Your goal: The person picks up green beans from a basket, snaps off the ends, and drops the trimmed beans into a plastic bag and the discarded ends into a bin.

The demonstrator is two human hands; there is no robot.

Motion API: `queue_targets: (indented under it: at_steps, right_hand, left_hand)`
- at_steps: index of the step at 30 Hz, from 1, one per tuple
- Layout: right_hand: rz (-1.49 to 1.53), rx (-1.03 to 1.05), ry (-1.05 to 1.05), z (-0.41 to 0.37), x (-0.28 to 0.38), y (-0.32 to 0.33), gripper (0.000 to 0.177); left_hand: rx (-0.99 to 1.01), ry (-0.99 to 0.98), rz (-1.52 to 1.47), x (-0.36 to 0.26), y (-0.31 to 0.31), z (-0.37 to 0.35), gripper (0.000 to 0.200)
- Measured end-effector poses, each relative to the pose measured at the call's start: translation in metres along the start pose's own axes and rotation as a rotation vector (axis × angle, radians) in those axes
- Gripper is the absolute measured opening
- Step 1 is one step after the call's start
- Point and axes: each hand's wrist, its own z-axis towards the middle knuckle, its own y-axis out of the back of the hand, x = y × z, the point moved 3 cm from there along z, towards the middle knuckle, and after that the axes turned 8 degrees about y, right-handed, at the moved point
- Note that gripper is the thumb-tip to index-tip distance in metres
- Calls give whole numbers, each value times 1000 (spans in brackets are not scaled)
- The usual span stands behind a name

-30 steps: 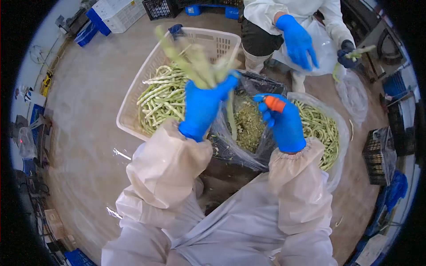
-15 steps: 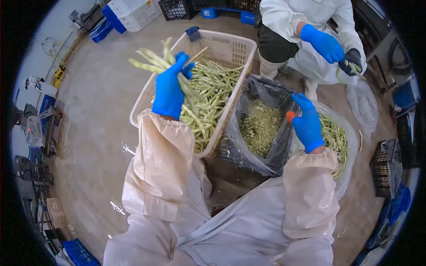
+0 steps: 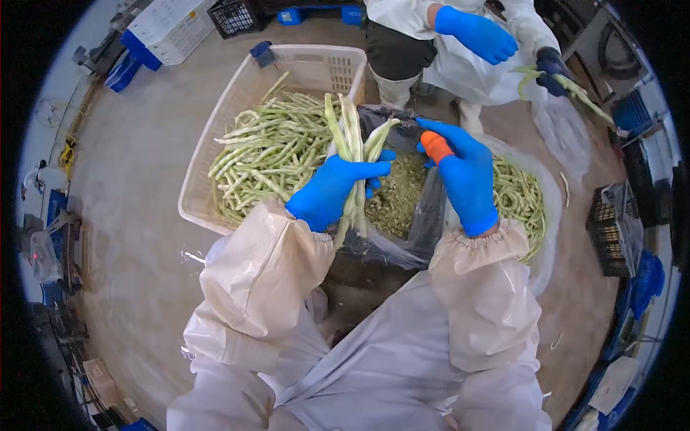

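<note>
My left hand (image 3: 325, 192), in a blue glove, is closed around a small bunch of long pale green beans (image 3: 352, 136). The bunch stands roughly upright, its tips above the fist and its tails below. Facing it a little to the right, my right hand (image 3: 468, 176) has its index finger stretched out, with an orange cover (image 3: 435, 146) on the thumb. I see nothing held in it. Under and between both hands is a container lined with dark plastic (image 3: 431, 215), holding chopped green bits (image 3: 395, 197). The bunch overlaps its left side.
A white plastic crate (image 3: 201, 158) heaped with green beans (image 3: 273, 147) stands at left. To the right lies a clear bag (image 3: 548, 215) with more beans (image 3: 517, 197). Opposite sits a co-worker, whose gloved hand (image 3: 552, 72) holds beans. A black crate (image 3: 611, 230) stands far right.
My left hand has brought the bunch from above the crate rightward, near my right hand, and the beans now point up. My right hand's thumb and index finger have moved closer together.
</note>
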Motion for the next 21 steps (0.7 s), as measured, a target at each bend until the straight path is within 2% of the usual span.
queue_targets:
  at_steps: [4,7,10,13,14,16,19,21]
  right_hand:
    - [138,58,-159,-1,1,-9,23]
    - [87,163,-149,-5,-11,-20,23]
    - [173,146,-138,-4,-14,-16,20]
    - [275,3,-239,3,-4,0,20]
    - [287,-30,-232,4,-3,4,21]
    - [310,-98,-214,7,-3,15,22]
    - [383,-202,-165,12,-10,29,28]
    - [423,-286,-140,13,-13,40,29]
  left_hand:
    - [4,22,32,5,-9,1,35]
    - [-19,81,86,7,-19,-4,27]
    - [148,20,-207,13,-20,1,24]
    - [186,-11,-317,5,7,8,28]
    - [101,-100,-415,4,17,12,32]
    - [61,-172,-549,-12,30,6,29]
    - [40,-299,-747,-15,61,6,26]
    - [97,-362,-819,-20,84,7,24]
